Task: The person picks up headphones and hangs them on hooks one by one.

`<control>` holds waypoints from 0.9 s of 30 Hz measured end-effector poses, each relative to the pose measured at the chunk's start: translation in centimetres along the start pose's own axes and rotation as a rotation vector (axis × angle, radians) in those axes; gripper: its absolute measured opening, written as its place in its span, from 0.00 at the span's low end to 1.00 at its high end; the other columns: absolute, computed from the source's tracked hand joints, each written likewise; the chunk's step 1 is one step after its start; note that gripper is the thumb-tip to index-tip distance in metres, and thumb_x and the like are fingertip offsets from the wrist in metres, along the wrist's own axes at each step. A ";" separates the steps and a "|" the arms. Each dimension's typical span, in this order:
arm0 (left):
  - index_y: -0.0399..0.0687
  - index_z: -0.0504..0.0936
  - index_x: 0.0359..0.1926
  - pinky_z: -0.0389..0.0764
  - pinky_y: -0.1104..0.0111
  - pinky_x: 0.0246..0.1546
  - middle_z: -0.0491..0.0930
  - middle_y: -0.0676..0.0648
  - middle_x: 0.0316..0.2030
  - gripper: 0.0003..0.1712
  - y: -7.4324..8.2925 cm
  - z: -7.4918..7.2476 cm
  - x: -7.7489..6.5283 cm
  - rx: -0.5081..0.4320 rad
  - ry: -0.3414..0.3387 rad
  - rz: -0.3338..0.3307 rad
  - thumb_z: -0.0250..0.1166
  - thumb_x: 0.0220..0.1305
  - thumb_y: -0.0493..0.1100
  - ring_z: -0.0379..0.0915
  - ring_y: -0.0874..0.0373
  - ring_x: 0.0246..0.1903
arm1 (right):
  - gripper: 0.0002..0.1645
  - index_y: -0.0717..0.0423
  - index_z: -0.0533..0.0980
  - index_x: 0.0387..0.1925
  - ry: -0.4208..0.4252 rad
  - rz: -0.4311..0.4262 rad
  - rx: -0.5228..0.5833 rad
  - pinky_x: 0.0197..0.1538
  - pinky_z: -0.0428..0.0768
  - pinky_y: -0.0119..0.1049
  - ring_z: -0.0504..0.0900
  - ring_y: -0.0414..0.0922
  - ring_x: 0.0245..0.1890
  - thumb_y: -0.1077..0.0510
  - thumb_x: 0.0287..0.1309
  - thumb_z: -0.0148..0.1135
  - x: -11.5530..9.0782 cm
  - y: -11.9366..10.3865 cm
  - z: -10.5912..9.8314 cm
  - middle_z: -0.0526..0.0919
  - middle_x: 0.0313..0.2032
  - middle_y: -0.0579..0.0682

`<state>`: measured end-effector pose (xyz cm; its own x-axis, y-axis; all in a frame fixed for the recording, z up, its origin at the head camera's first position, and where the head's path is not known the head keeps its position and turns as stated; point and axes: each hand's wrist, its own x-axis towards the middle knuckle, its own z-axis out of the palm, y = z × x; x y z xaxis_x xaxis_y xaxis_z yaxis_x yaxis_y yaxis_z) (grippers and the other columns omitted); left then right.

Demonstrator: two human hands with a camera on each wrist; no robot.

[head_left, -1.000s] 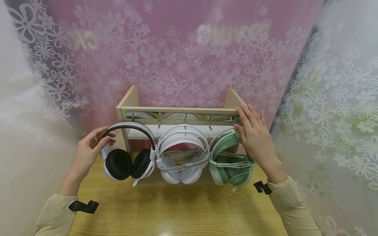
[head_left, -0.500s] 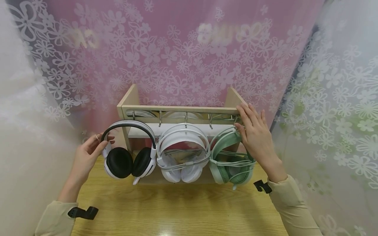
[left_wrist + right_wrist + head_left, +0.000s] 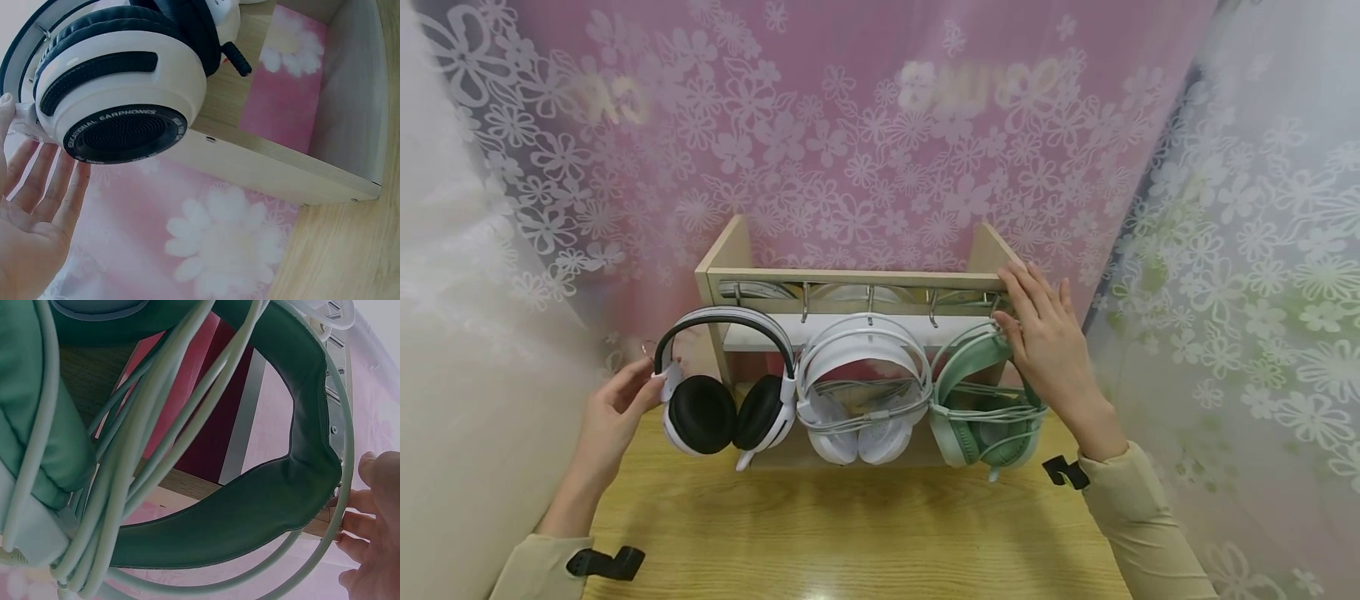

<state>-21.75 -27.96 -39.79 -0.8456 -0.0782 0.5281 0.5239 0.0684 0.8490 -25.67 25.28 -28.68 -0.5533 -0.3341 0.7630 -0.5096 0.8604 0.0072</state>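
Note:
Over-ear headphones (image 3: 731, 314) with black pads and white cups hang at the rack's left end. My left hand (image 3: 617, 421) pinches their left side where the band meets the cup, thumb in front and fingers behind. In the left wrist view the fingers (image 3: 45, 187) reach behind the lettered white ear cup (image 3: 125, 100). White headphones (image 3: 865, 354) hang in the middle, cable looped round them. Green headphones (image 3: 955, 392), also wrapped in cable, hang at the right. My right hand (image 3: 1051, 350) rests with extended fingers on the rack's right top corner, beside the green band (image 3: 306, 487).
A pale wooden rack (image 3: 850, 277) with several metal hooks (image 3: 806, 302) stands on the wood-grain table (image 3: 865, 533). A flowered pink curtain (image 3: 850, 167) hangs behind, with pale sheets at both sides.
My left hand has slid down from the black-and-white headphones' band to the joint above the cup. My right hand and the other headphones stay put.

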 end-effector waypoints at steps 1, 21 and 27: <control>0.43 0.79 0.63 0.79 0.82 0.46 0.82 0.60 0.49 0.21 -0.1 -0.1 -0.1 0.006 -0.001 -0.005 0.58 0.73 0.29 0.80 0.71 0.45 | 0.33 0.56 0.61 0.76 -0.002 0.001 0.002 0.78 0.40 0.59 0.54 0.54 0.78 0.50 0.76 0.52 0.0 0.0 0.0 0.63 0.75 0.57; 0.35 0.77 0.63 0.79 0.80 0.48 0.83 0.61 0.49 0.18 -0.7 -1.0 -1.9 0.098 -0.005 -0.037 0.55 0.76 0.31 0.84 0.69 0.42 | 0.38 0.56 0.57 0.78 0.025 0.052 0.128 0.75 0.40 0.67 0.50 0.52 0.79 0.40 0.78 0.45 -1.8 -0.3 0.4 0.58 0.77 0.55; 0.32 0.76 0.63 0.80 0.79 0.47 0.84 0.60 0.47 0.18 -0.5 -1.2 -2.2 0.141 -0.012 -0.017 0.53 0.77 0.32 0.83 0.69 0.44 | 0.33 0.53 0.64 0.75 0.085 0.062 0.181 0.76 0.50 0.60 0.58 0.55 0.76 0.44 0.78 0.48 -3.4 -0.3 0.1 0.64 0.74 0.53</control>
<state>-19.99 -29.03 -41.33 -0.8557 -0.0682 0.5130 0.4910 0.2064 0.8463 -23.71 26.17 -31.36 -0.5333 -0.2422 0.8105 -0.5906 0.7926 -0.1518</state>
